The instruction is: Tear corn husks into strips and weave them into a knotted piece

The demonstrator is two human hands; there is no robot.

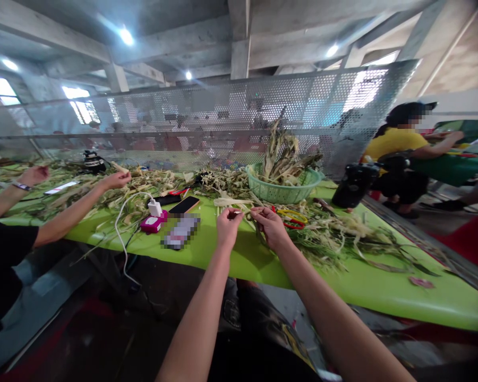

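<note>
My left hand [228,227] is closed in a pinch above the front part of the green table. Close beside it, my right hand [271,227] pinches too, and a pale dried husk strip [245,211] runs between the fingertips of both. A broader pale husk piece [227,202] shows just behind my left hand. To the right of my right hand lie scissors [295,217] with red and yellow handles, partly on loose husk scraps [326,244]. Behind them stands a light green plastic basket [286,191] with tall dried husks [281,151] in it.
Left of my hands are phones [184,205] and a magenta power block [154,222] with a white charger and cable. A black container [354,185] stands right. A co-worker's hands [117,179] work at left; a perforated metal screen [207,122] rises behind.
</note>
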